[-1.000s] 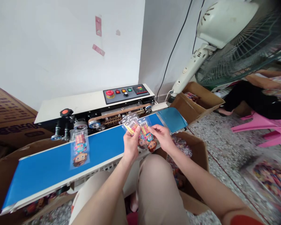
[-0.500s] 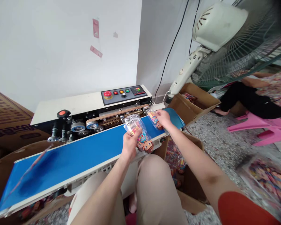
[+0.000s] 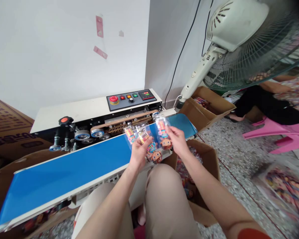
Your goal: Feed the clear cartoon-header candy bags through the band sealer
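My left hand (image 3: 139, 155) is closed on a clear plastic packet (image 3: 154, 155) with a cartoon face and colourful lettering. Just behind its thumb, another clear packet (image 3: 130, 133) pokes out to the left; whether the hand grips it or it rests on the belt, I cannot tell. Between fingers and thumb, my right hand (image 3: 178, 141) pinches a similar packet (image 3: 161, 125) near the right end of the blue conveyor belt (image 3: 89, 162). Both hands are over the belt, in front of a band sealing machine (image 3: 74, 111) with rollers and a brown band.
A control panel (image 3: 131, 100) with a red stop button tops the machine. Cardboard boxes with packets stand below right (image 3: 210, 159) and behind (image 3: 221, 106). A large fan (image 3: 235, 26) leans in at upper right. Another person sits beyond, by a pink stool (image 3: 274, 132).
My right hand has drawn its packet left and toward me, closer to the left hand. A second packet now shows behind my left hand. The blurred thing at the belt's left end is gone.
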The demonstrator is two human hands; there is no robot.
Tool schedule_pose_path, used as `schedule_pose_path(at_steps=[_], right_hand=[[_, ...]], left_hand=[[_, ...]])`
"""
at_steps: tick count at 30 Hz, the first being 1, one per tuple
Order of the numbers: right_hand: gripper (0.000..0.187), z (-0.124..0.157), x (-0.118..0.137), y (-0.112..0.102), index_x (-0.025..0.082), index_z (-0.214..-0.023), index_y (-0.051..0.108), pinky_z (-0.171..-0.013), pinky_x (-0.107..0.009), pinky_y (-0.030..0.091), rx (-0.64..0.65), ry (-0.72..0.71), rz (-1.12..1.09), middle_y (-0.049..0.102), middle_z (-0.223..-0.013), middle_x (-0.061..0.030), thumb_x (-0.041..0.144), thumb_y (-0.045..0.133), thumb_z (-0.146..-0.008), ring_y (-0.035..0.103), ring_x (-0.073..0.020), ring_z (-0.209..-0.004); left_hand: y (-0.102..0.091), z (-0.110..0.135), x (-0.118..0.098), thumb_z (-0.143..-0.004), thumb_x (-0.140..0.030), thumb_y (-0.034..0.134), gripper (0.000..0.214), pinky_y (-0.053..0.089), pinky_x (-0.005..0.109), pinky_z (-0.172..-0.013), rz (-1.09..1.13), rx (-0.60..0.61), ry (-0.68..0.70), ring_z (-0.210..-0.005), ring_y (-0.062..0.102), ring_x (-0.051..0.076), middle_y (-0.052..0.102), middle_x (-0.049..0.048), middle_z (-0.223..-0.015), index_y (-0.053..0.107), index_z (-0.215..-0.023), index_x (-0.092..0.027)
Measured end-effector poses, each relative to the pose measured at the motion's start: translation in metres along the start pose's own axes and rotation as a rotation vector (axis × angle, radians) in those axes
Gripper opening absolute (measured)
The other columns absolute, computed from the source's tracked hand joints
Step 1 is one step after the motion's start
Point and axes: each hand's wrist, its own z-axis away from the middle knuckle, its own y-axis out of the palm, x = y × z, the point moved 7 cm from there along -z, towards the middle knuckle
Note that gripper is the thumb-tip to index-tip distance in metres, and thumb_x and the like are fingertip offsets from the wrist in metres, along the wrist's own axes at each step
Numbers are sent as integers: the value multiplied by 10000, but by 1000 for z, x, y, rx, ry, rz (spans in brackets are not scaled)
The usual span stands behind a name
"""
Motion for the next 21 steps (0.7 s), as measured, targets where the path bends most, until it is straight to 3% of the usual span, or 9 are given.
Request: schedule_pose_path(at_steps=[2,4,7,9,11,13,17,18,21], right_hand=[[502,-23,-16,-19,187,-771,630,-505,-273,471,-96,73,4,616,-635,-5,682,548,-757,582,-160,-540],[519,-48,-26,-28,188,-687,605,-478,-272,451,-115,86,143,586,-559,-1,703,562,-722,572,-166,-509],[475,-76,-28,-18,191,-592,584,-527,-276,443,-11,23,443,586,-529,-18,641,580,-744,584,-183,-561],[398,-79,-21,-6,193,-636,622,-593,-287,451,35,-32,608,626,-581,-38,559,574,-786,604,-199,-626],[328,-68,-8,1,200,-772,671,-668,-301,463,-16,-100,668,680,-711,-66,504,557,-816,626,-214,-722],[346,-45,4,8,211,-896,679,-698,-304,477,-18,-124,554,698,-815,-76,516,528,-838,634,-212,-773],[378,16,10,43,212,-897,676,-637,-283,497,356,1,134,691,-785,-30,563,630,-764,627,-183,-703],[365,27,12,49,208,-864,679,-632,-279,496,393,6,78,686,-775,-21,546,677,-730,620,-178,-691],[329,40,14,49,194,-801,685,-628,-271,490,300,-5,1,677,-768,-18,505,720,-700,603,-167,-675]], left_hand=[[-1,0,1,-538,-399,864,532,555,324,-590,16,-3,-26,-572,673,195,715,54,-726,693,-965,-134],[-2,-1,1,-535,-400,865,493,548,317,-577,13,3,-40,-548,659,184,694,38,-678,685,-904,-128],[-3,-1,0,-535,-376,869,445,534,293,-577,-10,-2,-12,-544,638,159,684,26,-668,675,-849,-128],[-2,-1,-3,-516,-349,879,443,526,281,-585,-28,-2,29,-565,634,152,697,31,-703,680,-846,-131],[-2,-1,-5,-500,-334,885,457,520,277,-593,-51,0,68,-591,637,156,712,40,-743,690,-862,-136],[-2,-1,-7,-505,-336,882,452,513,273,-587,-70,-6,95,-592,632,154,717,41,-758,693,-867,-143],[-5,-3,-7,-550,-344,863,400,495,241,-571,-79,-46,150,-566,600,124,701,20,-727,686,-855,-154],[-6,-4,-7,-570,-357,851,380,494,235,-579,-87,-54,159,-571,598,121,697,18,-721,688,-847,-155],[-4,-4,-7,-637,-413,802,346,504,234,-648,-112,-51,190,-648,624,133,706,31,-762,702,-844,-155]])
